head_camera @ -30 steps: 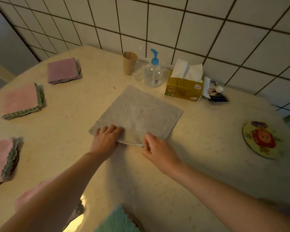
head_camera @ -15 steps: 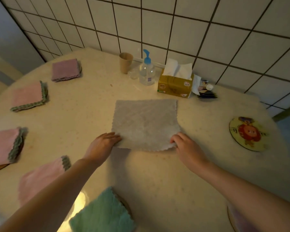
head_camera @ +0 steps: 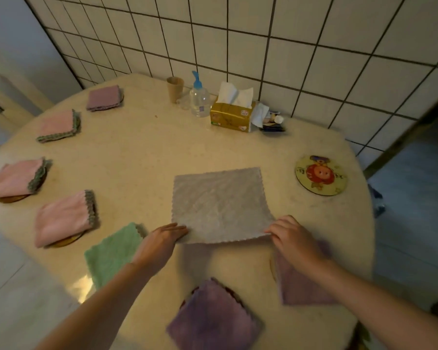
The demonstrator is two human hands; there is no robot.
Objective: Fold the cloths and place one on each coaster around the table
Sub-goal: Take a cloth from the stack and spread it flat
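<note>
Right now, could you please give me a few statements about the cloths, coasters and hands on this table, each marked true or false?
1. The flat grey cloth lies unfolded in the middle of the round beige table. True.
2. Both hands are at its near edge, the left hand at one corner and the right hand at the other. True.
3. The round cartoon coaster already carries a folded cloth. False: it is bare.
4. The folded green cloth sits by the wall. False: it lies near the left forearm.
5. A yellow tissue box stands beside the clear pump bottle. True.
</note>
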